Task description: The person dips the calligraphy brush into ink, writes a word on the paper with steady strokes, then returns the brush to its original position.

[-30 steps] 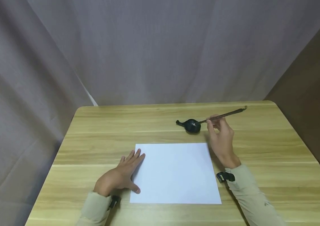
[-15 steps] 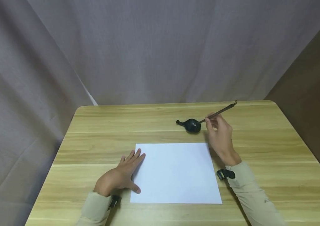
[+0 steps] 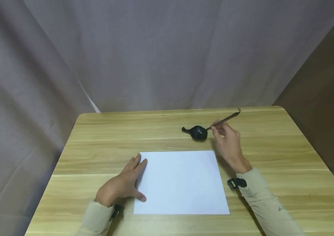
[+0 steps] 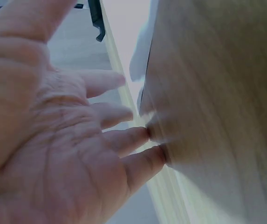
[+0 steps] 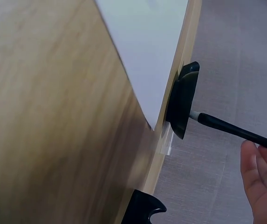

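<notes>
A sheet of white paper [image 3: 181, 183] lies on the wooden table. My left hand [image 3: 122, 183] rests at its left edge, fingers spread and fairly straight, thumb over the lower left part. In the left wrist view, two of that hand's fingertips [image 4: 159, 154] meet the table. My right hand [image 3: 230, 146] pinches a dark writing brush [image 3: 226, 119] with a small loop at its top end. The brush slants down to a black gourd-shaped ink dish [image 3: 197, 133] behind the paper. In the right wrist view, the brush's pale bristles [image 5: 195, 115] are at the dish's rim.
The wooden table [image 3: 96, 144] has rounded far corners. A grey curtain [image 3: 155, 55] hangs behind it and at the left. Black straps [image 3: 237, 183] sit at both wrists over beige sleeves [image 3: 268, 206].
The brush's top end has swung left and the handle looks steeper. Its tip has stayed at the ink dish. The left fingers have shifted slightly at the paper's edge.
</notes>
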Motion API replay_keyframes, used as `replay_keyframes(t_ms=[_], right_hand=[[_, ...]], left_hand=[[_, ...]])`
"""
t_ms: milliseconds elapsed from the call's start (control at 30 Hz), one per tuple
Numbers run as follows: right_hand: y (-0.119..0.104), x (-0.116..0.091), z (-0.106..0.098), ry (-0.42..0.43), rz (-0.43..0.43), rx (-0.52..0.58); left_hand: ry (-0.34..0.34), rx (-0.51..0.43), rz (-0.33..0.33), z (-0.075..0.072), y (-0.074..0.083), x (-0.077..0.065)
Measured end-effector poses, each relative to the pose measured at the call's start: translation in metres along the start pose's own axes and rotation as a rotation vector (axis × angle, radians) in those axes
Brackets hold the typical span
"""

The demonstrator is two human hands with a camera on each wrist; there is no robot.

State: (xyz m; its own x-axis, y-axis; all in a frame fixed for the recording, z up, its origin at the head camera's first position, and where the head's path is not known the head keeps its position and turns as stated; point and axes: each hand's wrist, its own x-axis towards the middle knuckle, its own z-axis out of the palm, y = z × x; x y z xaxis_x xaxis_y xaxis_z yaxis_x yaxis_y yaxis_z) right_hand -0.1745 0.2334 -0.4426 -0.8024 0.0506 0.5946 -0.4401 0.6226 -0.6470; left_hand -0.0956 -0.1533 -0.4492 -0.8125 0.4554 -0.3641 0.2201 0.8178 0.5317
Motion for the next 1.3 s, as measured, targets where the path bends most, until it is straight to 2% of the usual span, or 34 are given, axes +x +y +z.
replay_keyframes(t_ms=[200,300,833,1167,1300], right_hand=[[-0.001,-0.005,-0.002,-0.046,-0.041,0.027],[-0.002,-0.007,-0.004,-0.056,-0.057,0.039],[0.003,0.005,-0.002,-0.029,-0.054,-0.014],[-0.002,0.002,-0.007,-0.102,-0.068,-0.040],[-0.003,-0.001,-0.011,-0.092,-0.065,-0.022]], left_hand=[[-0.016,0.102,-0.021,0.001,-0.001,0.002],[-0.008,0.123,-0.025,0.002,-0.002,0.003],[0.004,0.113,-0.007,0.002,-0.001,0.005],[-0.015,0.122,-0.002,-0.001,-0.001,0.007],[-0.022,0.074,0.027,-0.005,-0.003,0.005]])
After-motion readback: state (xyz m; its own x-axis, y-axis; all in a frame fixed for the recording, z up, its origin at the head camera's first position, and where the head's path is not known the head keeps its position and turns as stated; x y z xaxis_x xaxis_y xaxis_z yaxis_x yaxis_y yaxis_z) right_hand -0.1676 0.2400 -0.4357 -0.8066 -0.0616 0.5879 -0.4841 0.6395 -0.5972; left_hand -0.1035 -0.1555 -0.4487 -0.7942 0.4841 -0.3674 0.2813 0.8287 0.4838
